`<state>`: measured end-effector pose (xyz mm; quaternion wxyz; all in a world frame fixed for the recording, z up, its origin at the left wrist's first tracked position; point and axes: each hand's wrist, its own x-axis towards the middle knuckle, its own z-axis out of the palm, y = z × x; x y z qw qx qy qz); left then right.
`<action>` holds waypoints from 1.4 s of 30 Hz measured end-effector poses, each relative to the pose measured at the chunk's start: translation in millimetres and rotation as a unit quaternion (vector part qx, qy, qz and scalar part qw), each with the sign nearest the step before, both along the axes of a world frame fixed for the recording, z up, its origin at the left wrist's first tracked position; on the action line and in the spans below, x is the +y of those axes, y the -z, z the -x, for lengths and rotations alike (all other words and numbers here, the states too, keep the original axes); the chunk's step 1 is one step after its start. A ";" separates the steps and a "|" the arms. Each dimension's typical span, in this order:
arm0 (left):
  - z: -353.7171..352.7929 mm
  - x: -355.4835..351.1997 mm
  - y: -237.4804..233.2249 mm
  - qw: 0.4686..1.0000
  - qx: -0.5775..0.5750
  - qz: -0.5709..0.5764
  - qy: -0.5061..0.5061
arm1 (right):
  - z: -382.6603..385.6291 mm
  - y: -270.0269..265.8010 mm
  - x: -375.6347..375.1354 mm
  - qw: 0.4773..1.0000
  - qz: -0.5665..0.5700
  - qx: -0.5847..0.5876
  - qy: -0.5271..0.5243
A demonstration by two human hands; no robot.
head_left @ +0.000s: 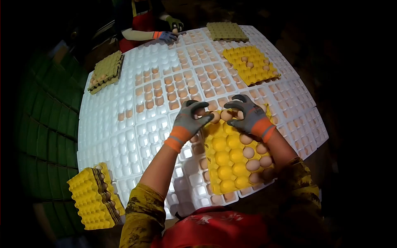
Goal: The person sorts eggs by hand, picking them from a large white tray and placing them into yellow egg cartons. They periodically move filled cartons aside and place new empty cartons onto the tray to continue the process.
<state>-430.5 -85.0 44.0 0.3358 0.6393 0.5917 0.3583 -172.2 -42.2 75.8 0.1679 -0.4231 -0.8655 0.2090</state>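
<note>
Both my hands wear grey gloves with orange cuffs. At the far edge of a yellow egg tray (223,155), my left hand (189,118) curls thumb and fingers around brown eggs (214,117). Facing it, my right hand (249,113) is bent around more eggs (226,115), partly hidden by the fingers. Several eggs (248,153) sit along the right side of this yellow tray, while its left cups hold none. Under the tray lie white plastic egg trays (124,144), some cups filled with eggs.
Another yellow tray (252,68) with a few eggs lies farther back. Grey-green egg trays rest at the back (226,32) and far left (106,72). Stacked yellow trays (93,198) lean at the near left. A co-worker's gloved hand (168,36) handles eggs across the table.
</note>
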 end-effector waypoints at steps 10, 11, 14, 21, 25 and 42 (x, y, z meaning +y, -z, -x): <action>30.1 -9.7 -11.7 0.987 -0.108 0.112 -0.049 | 30.3 -1.2 16.2 0.922 0.289 0.179 0.183; 56.5 -19.5 -6.6 0.930 -0.314 0.174 -0.077 | 41.4 -7.1 12.1 0.883 0.361 0.249 0.169; 144.6 -51.3 49.7 0.816 -0.562 0.122 -0.055 | 94.4 3.5 8.5 0.835 0.415 0.354 0.070; 286.0 -73.5 89.1 0.865 -0.330 0.093 -0.366 | 302.1 47.4 27.9 0.859 0.466 0.193 0.085; 326.4 -57.9 125.5 0.923 0.034 -0.070 -0.378 | 378.0 97.8 41.0 0.993 0.121 0.009 0.008; 398.9 -46.2 182.0 0.891 0.205 -0.174 -0.366 | 362.0 203.8 80.5 0.974 -0.016 0.214 0.072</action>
